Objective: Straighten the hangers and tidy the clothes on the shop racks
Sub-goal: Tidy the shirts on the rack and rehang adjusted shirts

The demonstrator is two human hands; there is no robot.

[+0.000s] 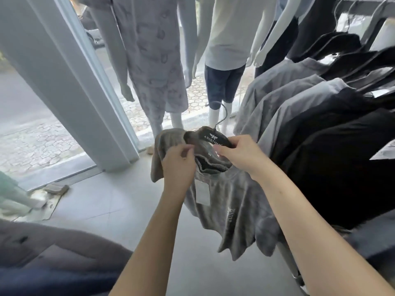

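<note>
Item: grey T-shirt (pixel 233 210), off the rail, held in the air before the person, body hanging low, paper tag (pixel 203 192) showing.
Support: black branded hanger (pixel 213 137) inside the neckline; long axis running left to right between the hands, hook (pixel 224 112) pointing up and away towards the mannequins (pixel 224 50).
Grip: right hand (pixel 239 152) clasps the hanger's right arm; left hand (pixel 177 165) pinches the shoulder fabric by the collar.
Destination, likely: rack of hung shirts (pixel 299 107), to the right, nearer the right hand.
</note>
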